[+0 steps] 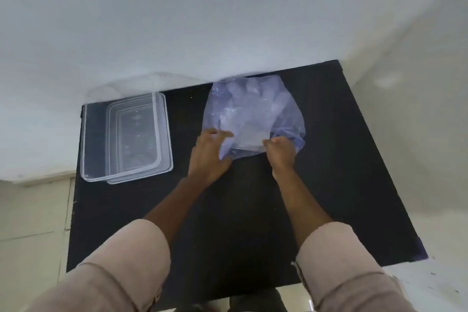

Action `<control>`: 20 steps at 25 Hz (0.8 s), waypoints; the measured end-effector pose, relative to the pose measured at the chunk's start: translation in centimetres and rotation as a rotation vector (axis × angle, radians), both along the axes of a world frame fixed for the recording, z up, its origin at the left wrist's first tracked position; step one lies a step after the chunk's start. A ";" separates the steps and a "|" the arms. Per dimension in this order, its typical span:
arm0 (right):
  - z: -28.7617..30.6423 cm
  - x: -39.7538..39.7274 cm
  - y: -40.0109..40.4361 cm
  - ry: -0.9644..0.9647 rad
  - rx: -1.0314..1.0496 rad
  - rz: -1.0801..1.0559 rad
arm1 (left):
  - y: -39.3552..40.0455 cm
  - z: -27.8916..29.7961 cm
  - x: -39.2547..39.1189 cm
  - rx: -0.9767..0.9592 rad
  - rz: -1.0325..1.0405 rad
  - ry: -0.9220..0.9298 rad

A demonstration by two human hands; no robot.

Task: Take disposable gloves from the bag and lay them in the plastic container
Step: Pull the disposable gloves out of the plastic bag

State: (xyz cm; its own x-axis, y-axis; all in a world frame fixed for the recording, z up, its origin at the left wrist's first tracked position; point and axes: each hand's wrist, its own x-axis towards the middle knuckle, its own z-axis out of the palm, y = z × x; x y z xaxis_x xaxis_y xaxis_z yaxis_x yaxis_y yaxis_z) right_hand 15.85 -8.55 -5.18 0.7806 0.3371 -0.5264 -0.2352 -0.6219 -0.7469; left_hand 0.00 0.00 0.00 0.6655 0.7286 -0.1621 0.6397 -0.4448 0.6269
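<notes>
A translucent bluish plastic bag [253, 111] lies on the black table, with crumpled clear gloves showing faintly inside. My left hand [210, 154] rests on the bag's near left edge, fingers spread and partly under the film. My right hand [281, 151] is closed on the bag's near right edge. A clear rectangular plastic container [87, 134] stands to the left of the bag, with nothing visible inside it. Its clear lid [166, 134] seems to lie under it, sticking out on the right.
The black table [240, 210] stands against a white wall [177, 20]. Its edges run close behind the bag and just left of the container. Pale floor tiles [33, 223] lie to the left.
</notes>
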 end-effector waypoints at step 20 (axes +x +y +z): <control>1.5 1.9 6.0 0.633 0.503 -0.535 | 2.7 -1.2 6.3 0.066 0.009 0.035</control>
